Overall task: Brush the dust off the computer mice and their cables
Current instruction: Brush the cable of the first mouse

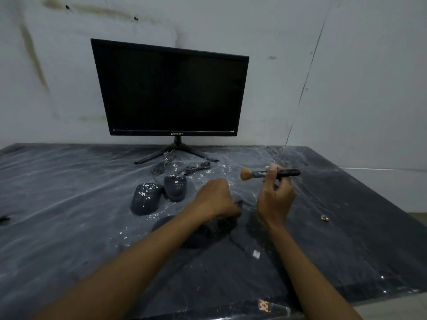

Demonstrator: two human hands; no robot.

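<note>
Right hand [276, 195] up at centre right of the frame, fingers curled round the dark handle of the brush [269, 173], tan bristles pointing left, clear of the desk [69, 227]. Left hand [215, 198] is down at centre, fingers bent over a dark bundled cable [228, 221], apparently gripping it, though the hand hides the contact. Two dusty mice sit side by side left of centre: the near mouse [145, 199] and the far mouse [175, 187]. Their coiled cables [161, 165] lie beneath the dark monitor [171, 88].
</note>
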